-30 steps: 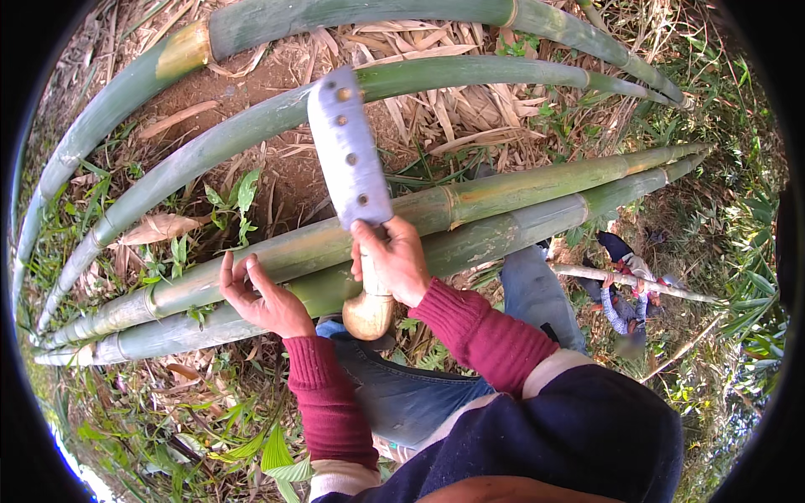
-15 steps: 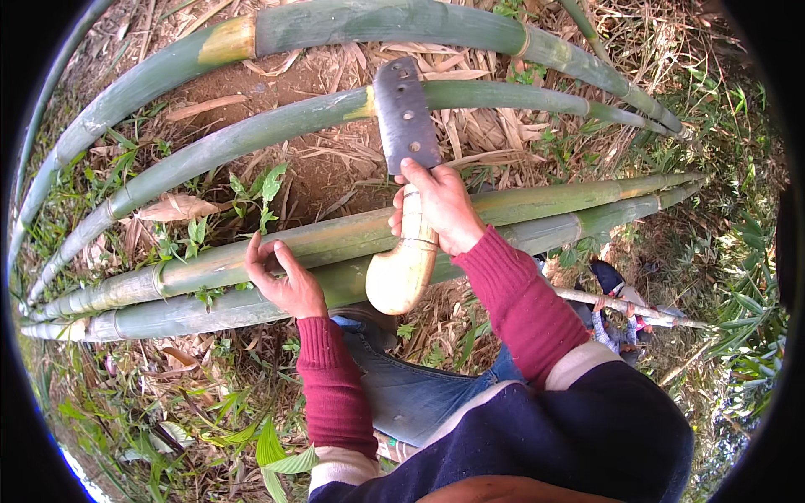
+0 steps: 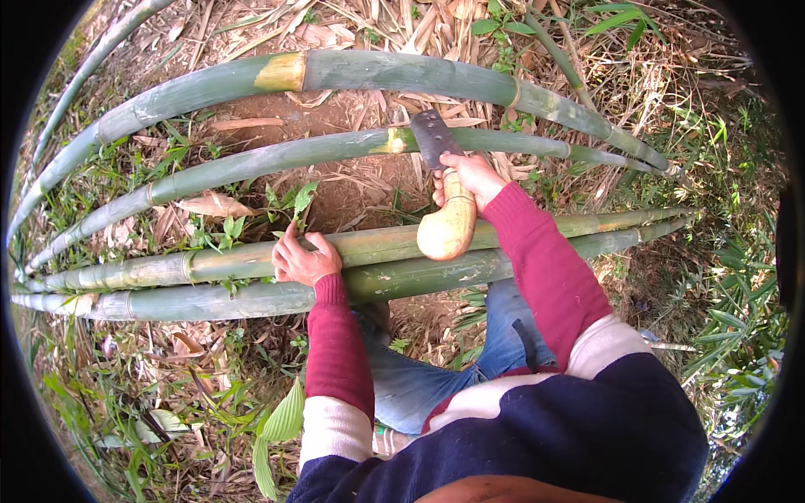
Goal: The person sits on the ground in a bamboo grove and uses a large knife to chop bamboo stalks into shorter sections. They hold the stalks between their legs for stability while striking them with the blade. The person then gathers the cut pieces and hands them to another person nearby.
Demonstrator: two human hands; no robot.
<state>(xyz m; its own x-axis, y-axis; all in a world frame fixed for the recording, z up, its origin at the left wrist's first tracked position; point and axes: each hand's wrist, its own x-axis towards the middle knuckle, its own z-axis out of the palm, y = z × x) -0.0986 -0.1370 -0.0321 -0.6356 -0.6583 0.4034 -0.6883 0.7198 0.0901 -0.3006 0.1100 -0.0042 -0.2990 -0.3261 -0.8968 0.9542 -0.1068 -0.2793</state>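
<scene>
A cleaver with a dark, holed blade and a bulbous pale wooden handle (image 3: 448, 228) is gripped in my right hand (image 3: 475, 181), fingers wrapped where handle meets blade. The blade (image 3: 433, 138) points away from me and overlaps a thin green bamboo pole (image 3: 293, 158) in the picture; whether it touches the pole I cannot tell. My left hand (image 3: 305, 256) is over the upper of two near bamboo poles (image 3: 381, 248), its thumb and index finger apart and nothing held. It seems to rest on the pole. The lower near pole (image 3: 402, 279) lies alongside, closer to my legs.
A thicker bamboo pole (image 3: 386, 70) with a yellowish patch at a joint lies farther off. Dry leaves and husks (image 3: 377, 180) litter the brown soil between poles. Small green plants (image 3: 293, 201) grow beside my left hand. Dense foliage (image 3: 738, 327) stands at the right.
My left hand has come over the upper near pole. The cleaver, still in my right hand, appears farther right. The whole view has shifted, and the people at the right have dropped out of sight.
</scene>
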